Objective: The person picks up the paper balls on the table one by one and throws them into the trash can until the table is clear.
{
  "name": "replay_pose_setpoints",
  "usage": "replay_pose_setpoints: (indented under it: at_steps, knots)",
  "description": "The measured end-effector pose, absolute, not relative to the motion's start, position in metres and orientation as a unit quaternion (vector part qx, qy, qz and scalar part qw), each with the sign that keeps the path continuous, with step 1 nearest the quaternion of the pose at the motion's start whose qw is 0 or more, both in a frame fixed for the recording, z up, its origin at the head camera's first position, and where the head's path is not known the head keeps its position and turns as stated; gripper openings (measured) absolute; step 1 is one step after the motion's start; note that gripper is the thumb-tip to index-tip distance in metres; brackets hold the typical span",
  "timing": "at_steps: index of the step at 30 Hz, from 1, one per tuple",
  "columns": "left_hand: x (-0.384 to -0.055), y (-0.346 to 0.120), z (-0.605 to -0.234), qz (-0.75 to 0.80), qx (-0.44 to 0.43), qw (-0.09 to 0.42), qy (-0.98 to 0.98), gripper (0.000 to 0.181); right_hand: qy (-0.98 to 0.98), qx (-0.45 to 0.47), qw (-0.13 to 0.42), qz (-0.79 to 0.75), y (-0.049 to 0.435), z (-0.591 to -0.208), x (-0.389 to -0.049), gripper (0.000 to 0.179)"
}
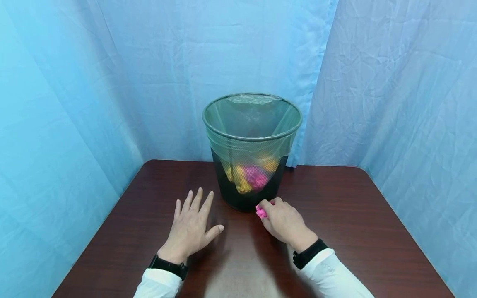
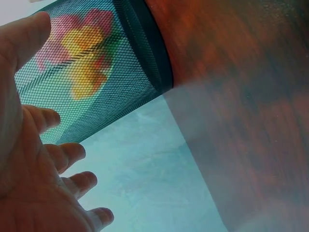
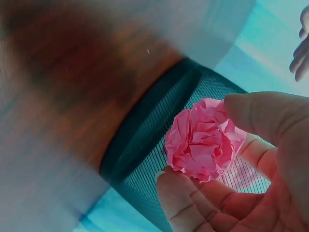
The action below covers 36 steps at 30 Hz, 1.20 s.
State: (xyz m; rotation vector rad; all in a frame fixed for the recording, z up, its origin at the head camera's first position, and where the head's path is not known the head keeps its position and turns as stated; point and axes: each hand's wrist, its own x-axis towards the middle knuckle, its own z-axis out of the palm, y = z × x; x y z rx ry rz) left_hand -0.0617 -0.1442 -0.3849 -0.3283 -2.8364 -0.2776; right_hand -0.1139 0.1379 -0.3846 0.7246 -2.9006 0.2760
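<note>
My right hand (image 1: 285,221) grips a crumpled pink paper ball (image 3: 205,140) between thumb and fingers, close to the front right foot of a wastebasket (image 1: 244,200). The basket is dark mesh and stands upright, with a translucent plastic liner (image 1: 253,99) folded over its rim. Through the mesh show yellow paper balls (image 1: 242,184) and pink paper (image 1: 255,177) at the bottom. To the left of the basket, my left hand (image 1: 190,229) is held palm down with fingers spread and nothing in it. In the left wrist view its fingers overlap the mesh wall (image 2: 101,113).
A dark reddish-brown wooden table (image 1: 123,231) lies under everything, its far corners rounded. Light blue curtains (image 1: 179,62) hang behind it and along both sides. The basket stands near the table's far edge.
</note>
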Motion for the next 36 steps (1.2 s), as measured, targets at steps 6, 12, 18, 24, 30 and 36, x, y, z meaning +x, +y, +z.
replay_pose_setpoints:
  at_steps: [6,12,18,24,30,36]
  knots:
    - [-0.063,-0.144,-0.381,-0.097,-0.117,0.135,-0.979,0.093,-0.962,0.239,0.088,0.101,0.146,-0.373,-0.117,0.041]
    - [-0.064,-0.145,-0.376,-0.098,-0.116,0.136,-0.979,0.094,-0.958,0.241,0.104,0.114,0.153,-0.358,-0.121,0.039]
    - [-0.066,-0.146,-0.373,-0.094,-0.119,0.137,-0.979,0.094,-0.957,0.233,0.123,0.125,0.163,-0.343,-0.125,0.04]
    - [-0.066,-0.146,-0.368,-0.094,-0.116,0.139,-0.979,0.095,-0.956,0.229,0.13,0.131,0.172,-0.334,-0.127,0.043]
    - [-0.067,-0.146,-0.365,-0.094,-0.119,0.14,-0.979,0.095,-0.956,0.222,0.138,0.135,0.181,-0.325,-0.13,0.043]
    - [-0.069,-0.148,-0.361,-0.091,-0.12,0.138,-0.979,0.094,-0.953,0.222,0.151,0.139,0.191,-0.312,-0.134,0.039]
